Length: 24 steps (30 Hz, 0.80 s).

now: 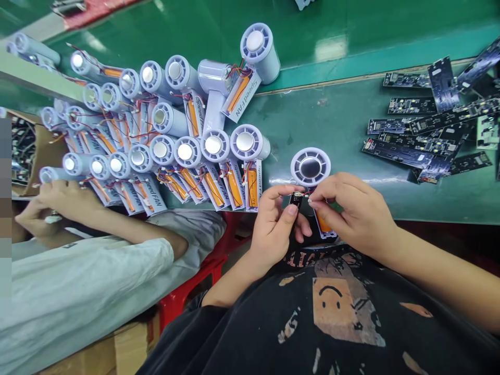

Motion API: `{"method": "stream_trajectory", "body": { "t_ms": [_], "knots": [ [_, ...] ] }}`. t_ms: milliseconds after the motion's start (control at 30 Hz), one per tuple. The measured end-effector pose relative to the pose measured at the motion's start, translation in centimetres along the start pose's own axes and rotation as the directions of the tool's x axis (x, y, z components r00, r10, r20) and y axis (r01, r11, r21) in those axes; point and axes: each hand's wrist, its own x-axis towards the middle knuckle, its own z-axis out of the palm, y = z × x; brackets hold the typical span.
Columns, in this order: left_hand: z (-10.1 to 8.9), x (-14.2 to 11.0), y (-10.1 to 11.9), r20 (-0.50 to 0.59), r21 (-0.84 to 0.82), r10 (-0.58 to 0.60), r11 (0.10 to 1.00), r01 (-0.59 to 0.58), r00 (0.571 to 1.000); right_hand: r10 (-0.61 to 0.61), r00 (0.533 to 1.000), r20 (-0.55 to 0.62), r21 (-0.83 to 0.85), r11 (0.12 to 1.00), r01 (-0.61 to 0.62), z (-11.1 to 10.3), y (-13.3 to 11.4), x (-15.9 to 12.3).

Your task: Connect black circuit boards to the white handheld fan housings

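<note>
Between thumb and fingers, my left hand grips a small black circuit board by its lower part. A white connector sits at the board's top end, with thin wires at it. My right hand pinches a small white plug on thin wires, just right of the board. Behind both hands a lavender handheld fan lies at the bench edge, its round head facing up. Its opened handle shows an orange battery, partly covered by my right hand.
Many lavender fans with open handles and loose wires stand in rows at left. Black circuit boards are piled at right on the green bench. A co-worker's hands are at far left, near a cardboard box and a red stool.
</note>
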Motion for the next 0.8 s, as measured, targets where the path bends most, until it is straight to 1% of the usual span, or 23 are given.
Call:
{"method": "stream_trajectory", "body": {
  "t_ms": [100,167,233,300,433,500,567,667,800],
  "knots": [
    [0.0,0.1,0.1,0.004,-0.019,-0.044,0.999,0.044,0.999,-0.014,1.000,-0.022,-0.023,1.000,0.014,0.1,0.0,-0.2],
    [0.1,0.1,0.1,0.004,-0.002,-0.069,0.998,0.069,0.998,-0.039,0.999,-0.033,-0.064,0.997,0.037,0.1,0.0,-0.4],
    [0.2,0.2,0.2,-0.002,0.025,-0.066,0.997,0.066,0.998,-0.061,0.998,-0.026,-0.107,0.993,0.058,0.1,-0.1,-0.5],
    [0.2,0.2,0.3,-0.013,0.058,-0.043,0.997,0.044,0.999,-0.062,0.998,-0.031,-0.128,0.990,0.057,0.1,-0.1,-0.5],
    [0.3,0.1,0.3,-0.025,0.138,0.002,0.990,0.002,1.000,-0.037,0.996,-0.078,-0.118,0.993,0.028,0.2,-0.2,-0.3],
    [0.1,0.1,0.2,-0.021,0.167,0.023,0.986,-0.019,1.000,-0.011,0.997,-0.074,-0.110,0.994,0.003,0.1,-0.2,-0.3],
    [-0.1,0.1,0.1,-0.019,0.197,0.068,0.978,-0.063,0.997,0.018,0.998,-0.056,-0.068,0.997,-0.022,-0.1,0.0,-0.3],
    [-0.5,0.1,-0.2,0.015,0.267,0.146,0.953,-0.145,0.989,0.048,0.999,-0.023,0.027,0.999,-0.047,-0.6,0.4,-0.3],
    [-0.9,0.0,-0.2,0.068,0.379,0.189,0.903,-0.201,0.980,0.049,0.999,-0.006,0.053,0.997,-0.048,-0.7,0.8,-0.4]
  ]
}}
